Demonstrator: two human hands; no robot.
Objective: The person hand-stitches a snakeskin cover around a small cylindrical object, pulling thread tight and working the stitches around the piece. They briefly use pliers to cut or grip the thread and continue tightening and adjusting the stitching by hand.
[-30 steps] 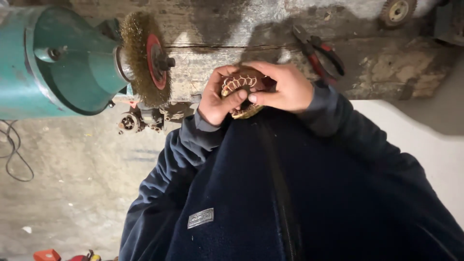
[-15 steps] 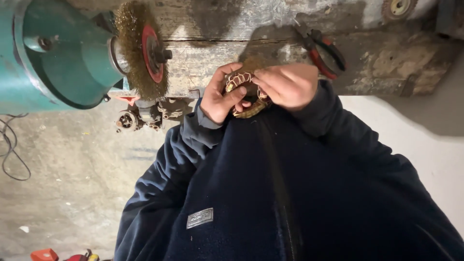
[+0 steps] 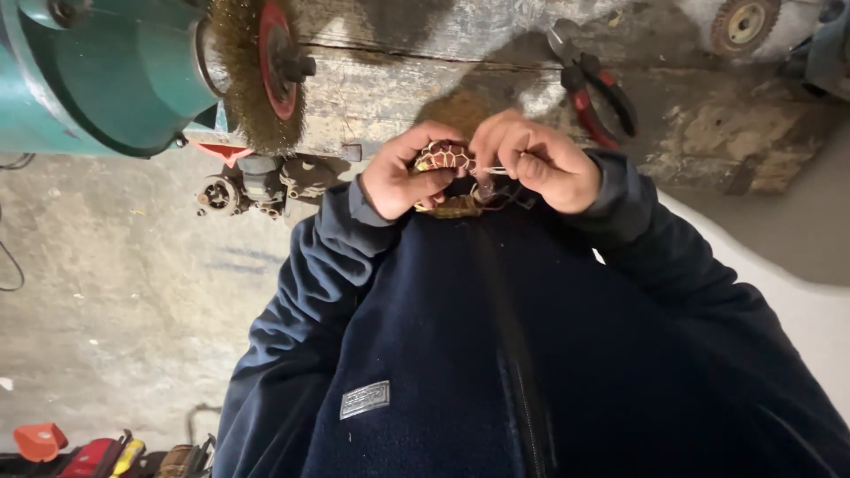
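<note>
I hold a small round coil wound with reddish copper wire and pale lacing [image 3: 445, 159] close to my chest, just in front of my dark blue fleece jacket [image 3: 496, 354]. My left hand [image 3: 396, 183] grips the coil from the left, thumb across its lower edge. My right hand [image 3: 534, 165] is beside the coil on the right, its fingertips pinching a thin pale wire or thread [image 3: 492, 170] that runs out of the coil. The underside of the coil is hidden by my fingers.
A teal bench grinder [image 3: 97, 80] with a wire brush wheel [image 3: 252, 71] stands at the upper left on a worn wooden bench [image 3: 407, 53]. Red-handled pliers [image 3: 600, 93] lie on the bench. Small metal motor parts [image 3: 252, 184] sit below the grinder. Red tools [image 3: 62, 447] lie on the concrete floor.
My right hand has come off the top of the coil and shifted right, now pinching a thin strand. The left hand keeps its grip. The view has tilted slightly.
</note>
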